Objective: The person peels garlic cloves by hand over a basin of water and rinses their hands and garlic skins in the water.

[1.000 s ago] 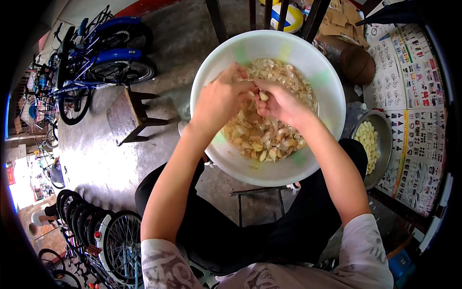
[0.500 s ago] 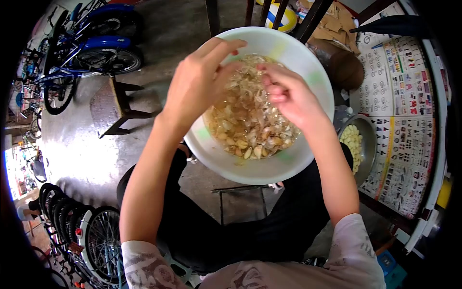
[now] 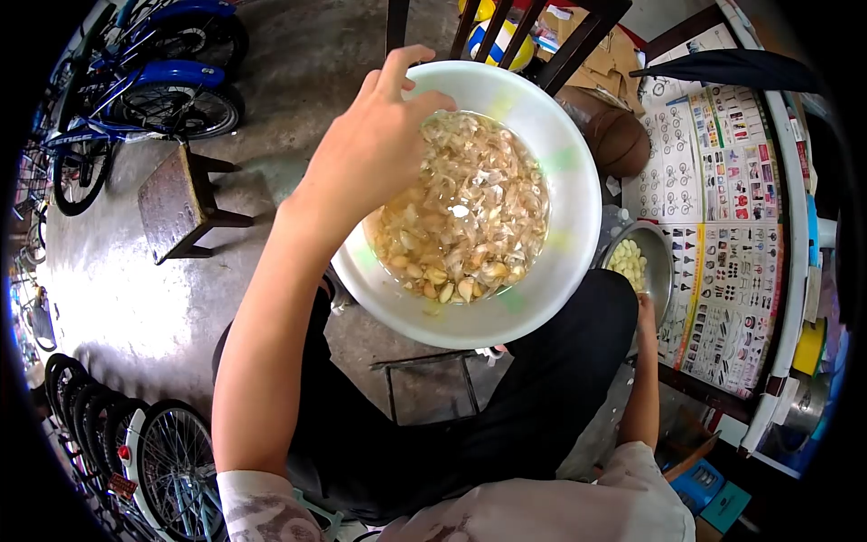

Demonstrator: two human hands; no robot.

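A wide white plastic basin point(image 3: 573, 262) stands in front of my knees, holding water with loose garlic skins point(image 3: 492, 176) floating on it. Several unpeeled or part-peeled garlic cloves point(image 3: 442, 287) gather at the near side of the water. My left hand point(image 3: 375, 149) hovers over the basin's left rim, fingers apart and nothing visible in them. Beyond my right knee, my right hand point(image 3: 646, 312) is at the near edge of a metal bowl point(image 3: 664, 262) of peeled garlic cloves point(image 3: 629, 260). Its fingers are mostly hidden, so I cannot see whether they hold anything.
A slatted wooden chair back point(image 3: 519, 41) rises behind the basin. To the right, printed sheets point(image 3: 704, 235) cover a table with a folded umbrella point(image 3: 731, 70) on it. A brown basketball point(image 3: 619, 143) lies near the basin. A wooden stool point(image 3: 176, 203) and bicycles point(image 3: 176, 99) stand left.
My right hand has left the basin and moved right and down to the metal bowl. My left hand has stayed over the basin, lifting slightly toward its rim. The view has shifted a little.
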